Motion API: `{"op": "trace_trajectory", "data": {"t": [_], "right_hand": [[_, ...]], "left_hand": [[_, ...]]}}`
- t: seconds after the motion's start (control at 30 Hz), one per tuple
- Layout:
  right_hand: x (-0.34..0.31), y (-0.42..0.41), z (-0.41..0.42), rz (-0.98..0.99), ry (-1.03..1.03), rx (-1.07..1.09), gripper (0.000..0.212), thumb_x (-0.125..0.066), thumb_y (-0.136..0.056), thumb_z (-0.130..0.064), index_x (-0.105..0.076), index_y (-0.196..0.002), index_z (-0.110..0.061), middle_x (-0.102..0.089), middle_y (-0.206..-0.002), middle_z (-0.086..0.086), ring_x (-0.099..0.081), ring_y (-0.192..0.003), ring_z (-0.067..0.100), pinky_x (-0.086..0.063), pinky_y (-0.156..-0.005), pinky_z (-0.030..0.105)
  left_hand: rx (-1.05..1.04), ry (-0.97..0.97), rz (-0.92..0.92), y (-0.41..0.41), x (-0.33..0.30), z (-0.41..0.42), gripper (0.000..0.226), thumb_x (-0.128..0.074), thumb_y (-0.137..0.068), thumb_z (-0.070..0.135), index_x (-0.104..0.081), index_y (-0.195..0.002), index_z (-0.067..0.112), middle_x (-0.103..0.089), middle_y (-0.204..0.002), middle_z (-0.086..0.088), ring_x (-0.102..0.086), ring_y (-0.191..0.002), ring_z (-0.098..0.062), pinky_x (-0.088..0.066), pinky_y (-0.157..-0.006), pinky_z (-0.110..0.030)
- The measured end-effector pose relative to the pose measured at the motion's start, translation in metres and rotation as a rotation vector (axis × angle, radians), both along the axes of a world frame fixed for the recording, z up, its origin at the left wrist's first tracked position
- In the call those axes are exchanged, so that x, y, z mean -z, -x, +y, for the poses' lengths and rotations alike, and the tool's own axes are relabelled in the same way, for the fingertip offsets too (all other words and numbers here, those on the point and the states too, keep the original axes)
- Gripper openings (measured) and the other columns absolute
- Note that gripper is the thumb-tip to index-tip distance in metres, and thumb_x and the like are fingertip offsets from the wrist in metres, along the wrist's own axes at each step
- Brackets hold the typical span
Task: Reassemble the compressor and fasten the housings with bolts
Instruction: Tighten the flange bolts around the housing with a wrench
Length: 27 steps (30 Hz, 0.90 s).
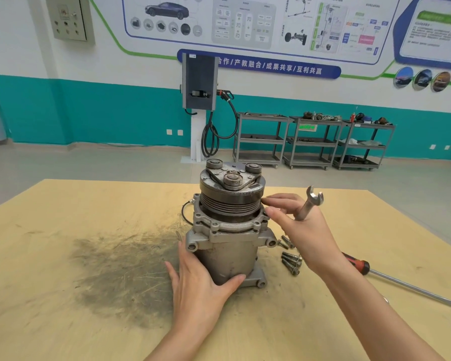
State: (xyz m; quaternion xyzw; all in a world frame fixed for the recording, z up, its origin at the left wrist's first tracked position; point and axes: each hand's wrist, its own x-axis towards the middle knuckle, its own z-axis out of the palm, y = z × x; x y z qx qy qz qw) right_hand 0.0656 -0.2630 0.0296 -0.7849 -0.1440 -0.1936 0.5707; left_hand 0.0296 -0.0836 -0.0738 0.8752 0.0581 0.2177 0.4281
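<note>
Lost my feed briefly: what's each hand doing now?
Left hand: open, pressed against the compressor body.
Right hand: grips the wrench, fingertips at the pulley.

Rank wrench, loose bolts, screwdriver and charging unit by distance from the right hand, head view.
From the right hand:
1. Wrench, held in that hand.
2. Loose bolts, on the table just below the wrist.
3. Screwdriver, lying farther right on the table.
4. Charging unit, on the far wall.
</note>
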Motion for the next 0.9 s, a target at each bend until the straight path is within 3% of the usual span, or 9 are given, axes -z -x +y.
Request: {"op": "trace_trajectory", "data": {"t": [0.13,0.23,0.33,0.43,0.53,0.6,0.7,0.8,0.9], "right_hand": [[0.007,-0.002,0.004,0.069,-0.184,-0.027,0.02,-0.072,-0.085,-0.009,-0.079,-0.08,-0.027,-0.073,-0.096,-0.009,-0.067,-0.09,0.006,-0.047,-0.068,0.018],[0.012,-0.001,0.011,0.064,-0.268,0.015,0.01,-0.074,-0.083,-0.008,-0.076,-0.078,-0.017,-0.074,-0.09,0.003,-0.065,-0.076,0.007,-0.047,-0.063,0.018],[0.013,0.001,0.015,0.077,-0.265,0.011,0.005,-0.073,-0.085,-0.01,-0.069,-0.085,-0.007,-0.072,-0.089,0.012,-0.068,-0.077,0.012,-0.055,-0.07,0.027],[0.016,0.002,0.012,0.097,-0.271,-0.024,0.005,-0.067,-0.09,-0.013,-0.071,-0.092,-0.012,-0.072,-0.085,0.007,-0.061,-0.064,0.0,-0.046,-0.056,0.015],[0.019,0.004,0.009,0.086,-0.308,-0.031,0.011,-0.066,-0.09,-0.009,-0.074,-0.092,-0.016,-0.072,-0.095,0.008,-0.059,-0.069,-0.002,-0.045,-0.058,0.012],[0.019,0.003,0.01,0.094,-0.313,-0.032,0.006,-0.07,-0.087,-0.009,-0.072,-0.09,-0.013,-0.071,-0.097,0.014,-0.064,-0.075,0.005,-0.049,-0.066,0.018],[0.018,0.001,0.014,0.123,-0.313,-0.006,0.01,-0.074,-0.084,-0.012,-0.067,-0.091,-0.009,-0.07,-0.098,0.018,-0.065,-0.087,0.025,-0.052,-0.078,0.039],[0.019,0.003,0.014,0.128,-0.308,-0.014,0.009,-0.073,-0.086,-0.017,-0.07,-0.094,-0.016,-0.071,-0.093,0.014,-0.06,-0.071,0.009,-0.045,-0.06,0.023],[0.022,0.005,0.012,0.114,-0.322,-0.013,0.011,-0.069,-0.088,-0.019,-0.074,-0.097,-0.018,-0.071,-0.099,0.01,-0.054,-0.067,-0.002,-0.041,-0.059,0.015]], "left_hand": [[0.001,0.005,-0.017,0.0,0.001,0.0,0.124,-0.075,-0.062,0.069,-0.015,-0.148,0.003,-0.028,-0.155,-0.014,0.009,-0.147,-0.014,0.009,-0.123,-0.041],[0.003,-0.007,-0.053,-0.002,0.003,0.001,0.12,-0.074,-0.062,0.069,-0.017,-0.147,0.005,-0.032,-0.152,-0.012,-0.008,-0.151,-0.023,0.017,-0.118,-0.033],[0.004,-0.018,-0.071,-0.002,0.003,0.001,0.119,-0.074,-0.063,0.069,-0.018,-0.147,0.007,-0.033,-0.152,-0.011,-0.015,-0.151,-0.023,0.02,-0.116,-0.031],[-0.001,-0.019,-0.072,-0.003,0.004,0.001,0.12,-0.074,-0.063,0.069,-0.017,-0.148,0.006,-0.033,-0.151,-0.012,-0.013,-0.151,-0.024,0.018,-0.116,-0.032],[-0.001,-0.036,-0.082,-0.003,0.004,0.001,0.122,-0.073,-0.062,0.069,-0.015,-0.149,0.007,-0.033,-0.152,-0.01,-0.014,-0.151,-0.025,0.017,-0.117,-0.035],[0.005,-0.037,-0.097,-0.003,0.004,0.001,0.123,-0.073,-0.062,0.069,-0.013,-0.151,0.009,-0.031,-0.153,-0.008,-0.015,-0.151,-0.024,0.018,-0.116,-0.034],[0.006,-0.032,-0.104,-0.003,0.004,0.001,0.122,-0.074,-0.063,0.068,-0.013,-0.15,0.009,-0.031,-0.154,-0.007,-0.013,-0.151,-0.024,0.018,-0.115,-0.034],[0.003,-0.014,-0.08,-0.003,0.003,0.0,0.121,-0.076,-0.063,0.067,-0.015,-0.149,0.008,-0.031,-0.155,-0.008,-0.005,-0.152,-0.025,0.013,-0.119,-0.039],[0.006,-0.009,-0.075,-0.002,0.002,0.0,0.121,-0.076,-0.064,0.067,-0.012,-0.15,0.01,-0.028,-0.156,-0.006,-0.002,-0.151,-0.024,0.013,-0.119,-0.04]]}}
